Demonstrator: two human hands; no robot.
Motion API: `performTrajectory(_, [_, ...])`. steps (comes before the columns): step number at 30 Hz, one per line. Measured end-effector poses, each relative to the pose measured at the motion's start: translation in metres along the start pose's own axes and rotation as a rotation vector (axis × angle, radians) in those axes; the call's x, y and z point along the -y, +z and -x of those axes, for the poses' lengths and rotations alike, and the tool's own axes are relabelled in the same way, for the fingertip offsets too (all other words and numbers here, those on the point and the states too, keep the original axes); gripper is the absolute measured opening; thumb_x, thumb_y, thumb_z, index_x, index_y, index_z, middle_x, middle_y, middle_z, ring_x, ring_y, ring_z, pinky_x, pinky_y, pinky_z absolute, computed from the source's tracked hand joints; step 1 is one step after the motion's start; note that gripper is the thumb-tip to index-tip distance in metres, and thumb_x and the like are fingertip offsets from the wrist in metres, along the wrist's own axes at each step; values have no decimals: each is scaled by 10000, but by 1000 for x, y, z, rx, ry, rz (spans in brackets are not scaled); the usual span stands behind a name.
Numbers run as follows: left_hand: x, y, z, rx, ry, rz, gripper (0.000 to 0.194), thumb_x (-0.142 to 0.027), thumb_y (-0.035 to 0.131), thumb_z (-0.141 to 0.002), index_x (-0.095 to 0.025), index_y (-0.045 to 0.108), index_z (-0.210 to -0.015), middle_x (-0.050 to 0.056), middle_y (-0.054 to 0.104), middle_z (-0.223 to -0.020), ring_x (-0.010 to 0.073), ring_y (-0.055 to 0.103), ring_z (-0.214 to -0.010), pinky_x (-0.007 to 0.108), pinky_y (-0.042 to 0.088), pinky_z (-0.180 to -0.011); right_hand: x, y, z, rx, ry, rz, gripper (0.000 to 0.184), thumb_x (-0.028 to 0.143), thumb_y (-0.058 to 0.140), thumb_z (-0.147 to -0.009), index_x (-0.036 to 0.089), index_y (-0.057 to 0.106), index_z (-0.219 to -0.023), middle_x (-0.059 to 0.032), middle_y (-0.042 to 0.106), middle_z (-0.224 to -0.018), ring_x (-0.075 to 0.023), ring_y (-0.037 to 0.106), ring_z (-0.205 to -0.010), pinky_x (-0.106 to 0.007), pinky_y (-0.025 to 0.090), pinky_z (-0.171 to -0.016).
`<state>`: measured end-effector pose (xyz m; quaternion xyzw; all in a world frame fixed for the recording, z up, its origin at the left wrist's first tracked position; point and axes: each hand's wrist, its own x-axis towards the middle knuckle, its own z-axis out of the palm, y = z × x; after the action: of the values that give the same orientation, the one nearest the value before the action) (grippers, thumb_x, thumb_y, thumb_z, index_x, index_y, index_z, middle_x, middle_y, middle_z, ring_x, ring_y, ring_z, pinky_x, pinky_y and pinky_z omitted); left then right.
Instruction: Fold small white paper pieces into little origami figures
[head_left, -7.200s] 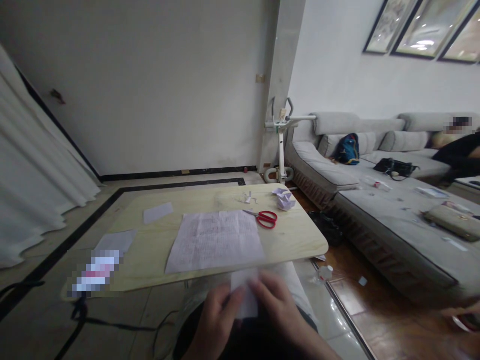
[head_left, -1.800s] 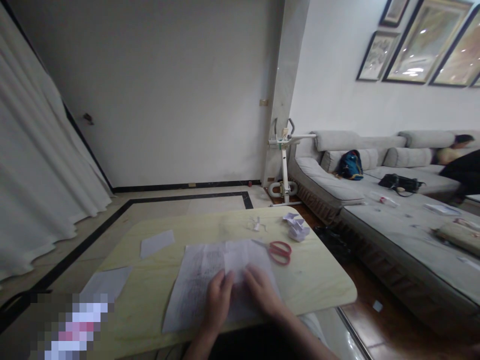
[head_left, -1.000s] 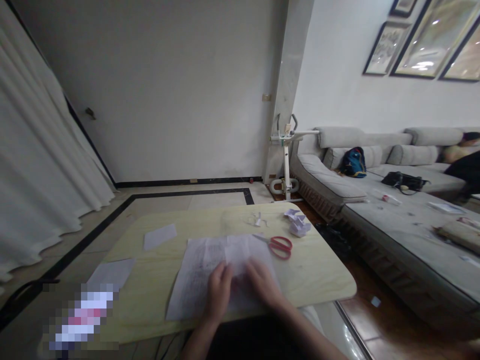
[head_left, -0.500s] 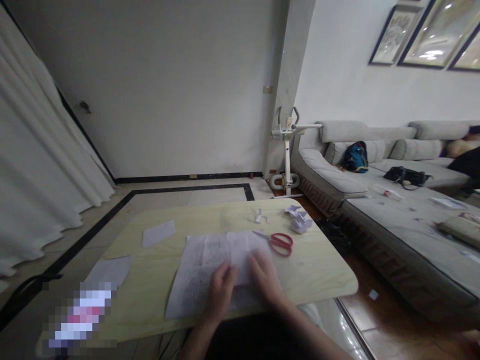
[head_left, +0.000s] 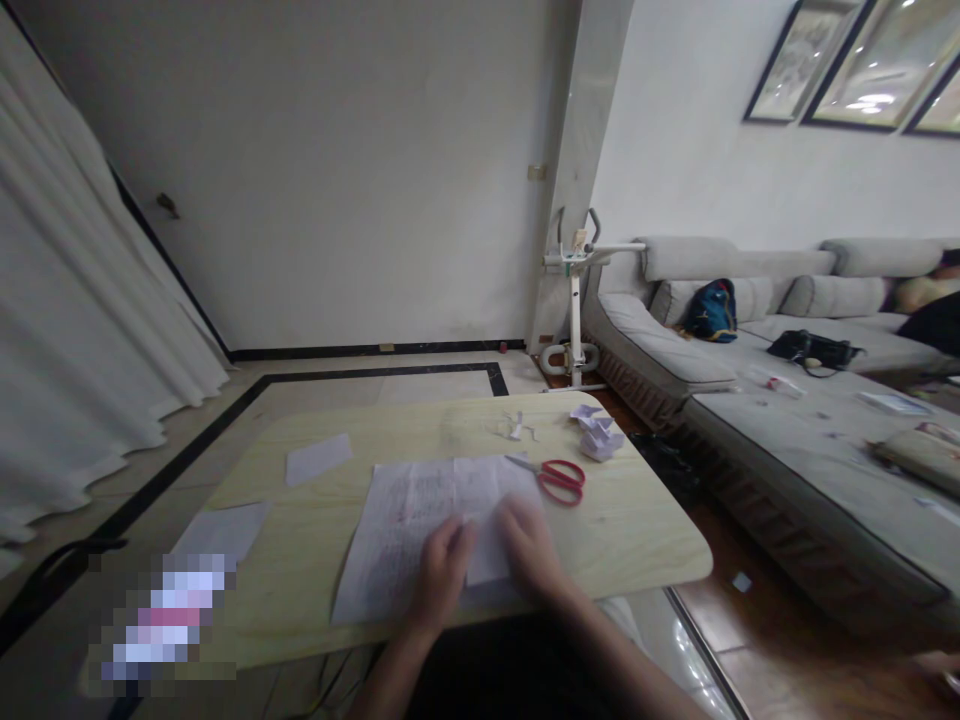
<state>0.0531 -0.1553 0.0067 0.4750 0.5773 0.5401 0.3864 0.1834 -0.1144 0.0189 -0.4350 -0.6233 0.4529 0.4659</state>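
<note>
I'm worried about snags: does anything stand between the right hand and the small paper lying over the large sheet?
Nothing visible does. The right hand is right beside the small paper, though blur hides whether its fingers touch it. The scissors lie beyond that hand, not between the two.

Bare hands (head_left: 442,565) (head_left: 528,545), uncovered forearms (head_left: 401,660), plain black clothing (head_left: 487,668)
</note>
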Motion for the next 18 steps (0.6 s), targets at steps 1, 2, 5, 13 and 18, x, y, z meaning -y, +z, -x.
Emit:
performTrajectory(1, [0, 0, 0, -1, 1, 2, 316, -454, 571, -798, -185, 534, -636, -44, 468, -570, 140, 455, -566, 218, 387, -527, 0, 0, 1, 1, 0, 5, 233, 329, 430, -799, 215, 374, -604, 36, 369, -600, -137, 366, -602, -244, 320, -535])
performTrajectory(2, [-1, 0, 0, -8, 2, 2, 318, -453, 575, -798, -184, 533, -634, -45, 463, -567, 139, 451, -564, 217, 385, -526, 1, 1, 1, -2, 2, 7, 234, 328, 429, -802, 215, 371, -606, 37, 368, -601, -136, 364, -602, -242, 320, -536])
performTrajectory(5, [-2, -1, -1, -64, 12, 1, 313, -451, 589, -794, -178, 553, -646, -32, 502, -588, 150, 479, -592, 224, 401, -553, 0, 1, 2, 21, 30, 2, 236, 334, 447, -812, 207, 395, -620, 38, 389, -609, -130, 374, -601, -234, 335, -543])
performTrajectory(13, [-1, -3, -3, -95, 7, -7, 297, -453, 591, -786, -170, 608, -698, -5, 587, -617, 181, 546, -620, 241, 434, -559, -8, -1, 0, 90, -31, 36, 240, 336, 456, -835, 196, 438, -641, 29, 427, -623, -134, 407, -611, -233, 347, -549])
performTrajectory(18, [-3, -3, -1, -104, 0, -28, 291, -448, 595, -787, -171, 611, -699, -5, 594, -611, 189, 565, -627, 255, 450, -586, -6, 2, 1, 71, -20, 49, 251, 324, 452, -845, 201, 415, -630, 32, 418, -614, -132, 405, -601, -233, 345, -542])
